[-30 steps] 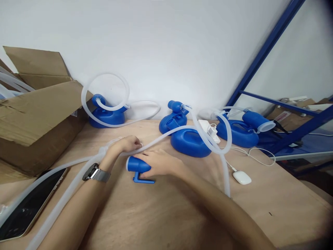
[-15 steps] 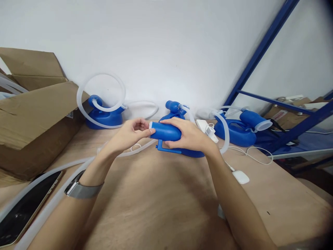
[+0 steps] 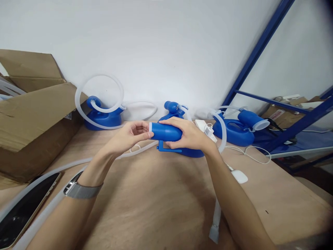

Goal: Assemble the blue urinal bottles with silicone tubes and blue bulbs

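A blue plastic cup-shaped piece (image 3: 168,132) with a rounded end and a white rim lies sideways between my hands. My right hand (image 3: 188,133) is wrapped around its rounded end, thumb underneath. At the rim, my left hand (image 3: 134,135) pinches with its thumb in front, while its curled fingers are partly hidden behind or inside the opening. Just below the piece show a blue bar-shaped handle (image 3: 169,150) and a blue bottle (image 3: 192,153), mostly covered by my right hand. Whether the cup piece is joined to them, I cannot tell.
Blue bottles with pale hoses stand by the wall: one at left (image 3: 104,119), another at right (image 3: 231,133). An open cardboard box (image 3: 39,114), a phone (image 3: 28,208) and a hose (image 3: 62,168) lie left. At right are a white charger (image 3: 238,176) and a blue rack (image 3: 260,52).
Both hands stay on the blue piece with barely any shift. Beside my right forearm, a pale tube-like strip with a flattened end now shows more fully. The view has shifted slightly.
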Motion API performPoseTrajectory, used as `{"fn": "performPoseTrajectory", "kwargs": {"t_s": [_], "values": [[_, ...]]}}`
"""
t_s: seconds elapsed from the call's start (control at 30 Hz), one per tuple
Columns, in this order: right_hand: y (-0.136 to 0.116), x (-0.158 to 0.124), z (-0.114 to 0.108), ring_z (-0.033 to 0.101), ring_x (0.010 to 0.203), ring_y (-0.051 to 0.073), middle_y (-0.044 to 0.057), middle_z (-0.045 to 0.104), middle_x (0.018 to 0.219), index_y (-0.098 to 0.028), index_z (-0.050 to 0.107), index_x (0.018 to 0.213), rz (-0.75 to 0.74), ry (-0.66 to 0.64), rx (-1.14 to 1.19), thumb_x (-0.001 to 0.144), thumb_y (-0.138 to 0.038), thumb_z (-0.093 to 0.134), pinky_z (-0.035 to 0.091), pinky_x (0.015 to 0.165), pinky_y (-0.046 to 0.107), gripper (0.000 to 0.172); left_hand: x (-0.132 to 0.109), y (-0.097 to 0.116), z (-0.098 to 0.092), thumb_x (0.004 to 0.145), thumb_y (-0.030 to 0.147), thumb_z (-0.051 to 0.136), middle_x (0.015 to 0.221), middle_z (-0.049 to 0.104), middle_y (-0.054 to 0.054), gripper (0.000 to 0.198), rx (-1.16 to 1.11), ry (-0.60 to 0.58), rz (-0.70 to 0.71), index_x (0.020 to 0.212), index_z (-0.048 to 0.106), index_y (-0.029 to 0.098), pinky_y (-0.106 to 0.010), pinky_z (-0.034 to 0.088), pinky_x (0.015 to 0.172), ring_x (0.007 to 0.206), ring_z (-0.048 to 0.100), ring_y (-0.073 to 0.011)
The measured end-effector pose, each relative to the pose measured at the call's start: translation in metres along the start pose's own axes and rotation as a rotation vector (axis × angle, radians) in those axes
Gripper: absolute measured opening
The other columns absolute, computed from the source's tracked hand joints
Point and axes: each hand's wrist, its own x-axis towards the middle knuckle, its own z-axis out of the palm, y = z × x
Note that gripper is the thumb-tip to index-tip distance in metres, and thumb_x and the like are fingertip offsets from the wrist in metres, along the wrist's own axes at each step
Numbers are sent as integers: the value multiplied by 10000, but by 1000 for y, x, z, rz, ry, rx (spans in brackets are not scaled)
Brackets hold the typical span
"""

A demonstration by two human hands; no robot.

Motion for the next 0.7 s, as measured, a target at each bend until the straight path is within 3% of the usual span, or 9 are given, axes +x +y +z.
{"fn": "performPoseTrajectory", "kwargs": {"t_s": [0.2,0.37,0.47,0.57,0.63,0.7], "values": [[6,2,3,667,1218,295,51,690,1375,-308,630,1464,-101,-21,105,801,-351,810,524,1066,442,688,-3,3,-5,805,430,832,707,567,20,346,72,-89,45,755,600,178,-253,406,609,661,534,-125],[10,2,0,682,1179,288,47,708,1337,-312,661,1438,-118,-58,130,770,-299,819,528,1056,437,687,-3,2,-12,786,397,848,671,539,24,361,39,-100,71,710,570,179,-258,389,600,640,511,-122],[19,-2,-3,682,1199,298,51,724,1324,-291,680,1411,-61,-91,136,748,-299,823,513,1092,460,679,-4,3,-15,765,409,844,713,614,-17,334,19,-154,73,709,615,172,-284,436,633,675,551,-147],[24,-5,-5,667,1254,323,62,712,1379,-278,685,1397,45,-127,132,733,-351,827,511,1105,477,683,-6,10,-17,761,417,833,691,584,1,327,110,-43,70,709,615,178,-271,427,620,658,533,-138],[22,-6,-4,666,1263,331,75,704,1403,-262,666,1420,115,-149,133,747,-392,815,529,1081,463,701,-7,12,-20,782,427,801,669,562,18,319,239,13,61,701,608,187,-262,417,616,638,520,-130],[19,-4,-1,684,1234,319,76,711,1392,-257,655,1437,175,-216,129,785,-416,793,547,1044,437,685,-5,8,-26,806,431,750,671,611,8,279,470,-5,30,703,636,197,-274,428,625,645,558,-150]]}}
